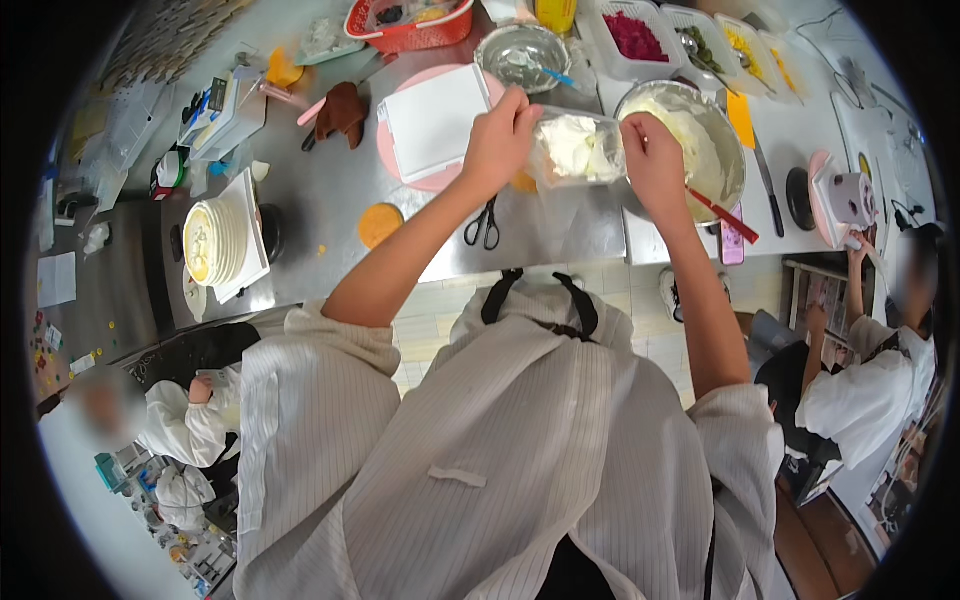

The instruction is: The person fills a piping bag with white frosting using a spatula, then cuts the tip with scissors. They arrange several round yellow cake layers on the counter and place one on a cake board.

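Between my hands hangs a clear plastic piping bag with white cream inside. My left hand grips one end, and my right hand is closed on the other. Just beyond my right hand stands a metal bowl of pale cream, with a red-handled utensil resting in it. To the left of my left hand, a white square board lies on a pink turntable. Below my hands are black scissors and a round piece of sponge cake.
A ridged cream cake stands on a board at left. Behind are a smaller metal bowl, a red basket and a tub of magenta filling. A long spatula lies at right. Co-workers are at both sides.
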`<state>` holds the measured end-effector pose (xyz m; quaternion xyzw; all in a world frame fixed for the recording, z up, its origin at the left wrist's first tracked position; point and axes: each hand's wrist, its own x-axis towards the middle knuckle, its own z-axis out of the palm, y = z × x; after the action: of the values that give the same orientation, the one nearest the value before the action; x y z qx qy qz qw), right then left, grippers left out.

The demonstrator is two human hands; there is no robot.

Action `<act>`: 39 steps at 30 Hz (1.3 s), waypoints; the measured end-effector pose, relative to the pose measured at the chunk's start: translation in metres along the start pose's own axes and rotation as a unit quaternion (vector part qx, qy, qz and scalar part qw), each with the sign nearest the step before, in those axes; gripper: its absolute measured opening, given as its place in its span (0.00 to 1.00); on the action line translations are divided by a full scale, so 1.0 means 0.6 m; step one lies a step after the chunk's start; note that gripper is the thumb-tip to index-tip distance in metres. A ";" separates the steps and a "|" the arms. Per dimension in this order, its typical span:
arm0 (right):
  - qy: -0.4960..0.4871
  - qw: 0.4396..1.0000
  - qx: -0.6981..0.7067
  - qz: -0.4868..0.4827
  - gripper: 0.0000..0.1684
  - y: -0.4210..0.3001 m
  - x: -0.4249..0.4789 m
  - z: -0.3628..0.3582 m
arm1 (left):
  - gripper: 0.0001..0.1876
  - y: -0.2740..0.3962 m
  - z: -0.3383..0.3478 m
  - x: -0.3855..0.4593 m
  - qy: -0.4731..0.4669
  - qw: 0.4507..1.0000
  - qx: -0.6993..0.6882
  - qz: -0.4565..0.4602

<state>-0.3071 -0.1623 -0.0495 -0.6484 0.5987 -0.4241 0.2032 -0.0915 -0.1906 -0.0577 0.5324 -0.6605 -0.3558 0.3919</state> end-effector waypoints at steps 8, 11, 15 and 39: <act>-0.234 0.916 0.259 0.200 0.05 -0.049 0.033 -0.060 | 0.17 0.058 -0.037 -0.004 -0.061 0.997 0.045 0.010; -0.291 0.861 0.327 0.258 0.04 -0.040 0.043 -0.071 | 0.18 0.067 -0.041 -0.003 -0.086 0.996 -0.012 -0.011; -0.314 0.815 0.353 0.336 0.05 -0.047 0.039 -0.076 | 0.17 0.065 -0.050 -0.008 -0.108 0.991 -0.069 0.024; -0.303 0.940 -0.136 0.077 0.10 -0.010 -0.003 -0.066 | 0.05 -0.034 -0.059 -0.037 -0.181 0.951 0.238 -0.076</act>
<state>-0.3350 -0.1495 -0.0235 -0.7199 0.6085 -0.1052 0.3168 -0.0482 -0.1743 -0.0633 0.5854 -0.7436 -0.3073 0.0991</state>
